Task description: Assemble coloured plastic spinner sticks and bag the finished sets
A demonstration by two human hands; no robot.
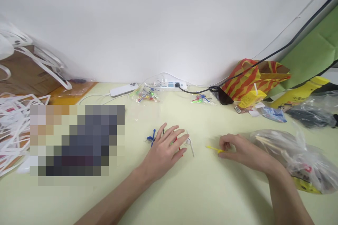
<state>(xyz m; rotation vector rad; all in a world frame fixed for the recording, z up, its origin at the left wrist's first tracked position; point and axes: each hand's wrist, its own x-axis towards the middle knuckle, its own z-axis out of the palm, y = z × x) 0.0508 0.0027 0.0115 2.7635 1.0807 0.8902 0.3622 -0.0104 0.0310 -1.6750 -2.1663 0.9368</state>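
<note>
My left hand (169, 147) lies palm down with its fingers spread over several small plastic pieces. A blue piece with an arrow-like tip (151, 138) shows left of the fingers. To their right is a thin white piece with a curved part (192, 147), and a bit of a red piece shows between fingers and thumb. The palm hides the rest. My right hand (235, 149) is closed, thumb against curled fingers, on a thin yellow plastic piece (213, 148). Its narrow end points left, low over the pale table; the fingers hide its other end.
Clear bags of coloured pieces (148, 93) (202, 97) lie by the power strip (171, 84). A white phone-like device (123, 89) is beside them. Right are a striped bag (245, 81), a yellow drink box (249, 101) and a full plastic bag (303, 161). White hangers (18, 119) crowd the left.
</note>
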